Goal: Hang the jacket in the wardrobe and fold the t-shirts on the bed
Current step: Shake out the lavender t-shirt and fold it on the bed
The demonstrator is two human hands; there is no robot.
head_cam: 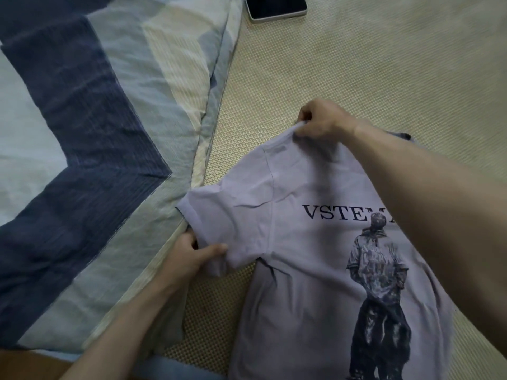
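Observation:
A pale lilac t-shirt (296, 259) lies spread on the woven bed mat (384, 64). It carries dark lettering and a print of a standing figure. My left hand (192, 256) pinches the hem of its left sleeve near the quilt's edge. My right hand (321, 120) grips the shoulder by the collar and lifts that edge slightly off the mat. My right forearm crosses over the shirt and hides its right side. No jacket or wardrobe is in view.
A quilt (82, 133) with navy, light blue and cream chevrons covers the left half of the bed and touches the shirt's sleeve. A phone (275, 6) lies screen-up on the mat at the top.

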